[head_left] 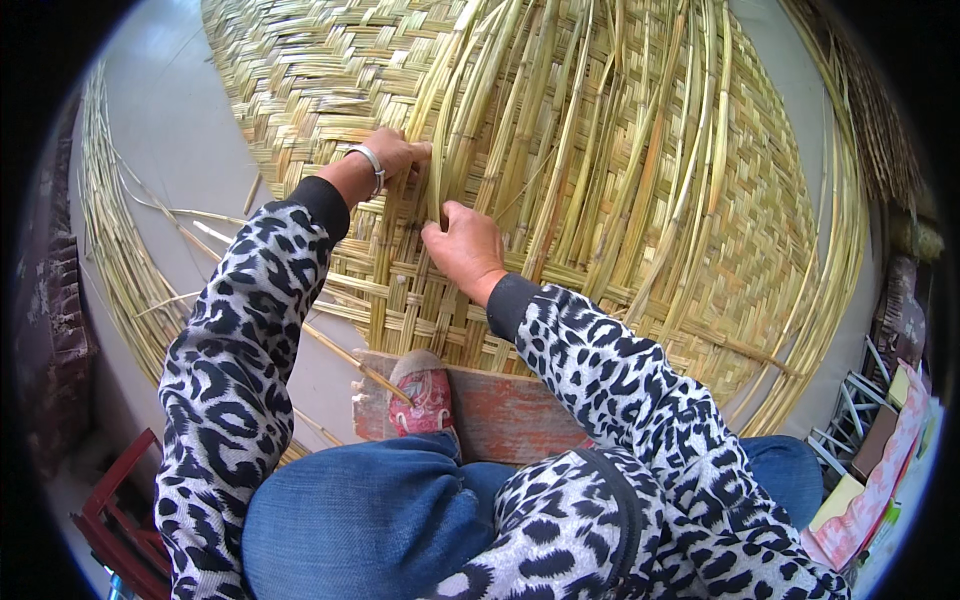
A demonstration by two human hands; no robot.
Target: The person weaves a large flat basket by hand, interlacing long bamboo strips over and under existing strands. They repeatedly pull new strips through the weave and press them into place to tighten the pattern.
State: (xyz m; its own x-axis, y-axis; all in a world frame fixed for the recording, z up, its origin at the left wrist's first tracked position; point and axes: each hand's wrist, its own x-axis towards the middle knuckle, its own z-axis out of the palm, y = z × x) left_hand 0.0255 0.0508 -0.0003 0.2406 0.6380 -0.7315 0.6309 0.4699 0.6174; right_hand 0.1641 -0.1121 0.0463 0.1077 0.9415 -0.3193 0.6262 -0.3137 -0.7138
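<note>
The wide head view looks from above, steeply downward and forward, quite near to the woven mat (335, 85).

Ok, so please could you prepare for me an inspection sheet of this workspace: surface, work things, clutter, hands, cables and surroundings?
Surface: pale floor; a worn reddish plank lies at the near edge of the mat, with a red shoe on it.
Job's things: large woven mat, with long strips over its middle.
Clutter: loose strips on the floor at the left; more at the right.
Left hand: fingers at the strips; grip unclear.
Right hand: at a light strip, seemingly pinching it.
Cables: nothing seen.
Surroundings: dark red frame at lower left; pink patterned cloth and metal rack at lower right.
</note>
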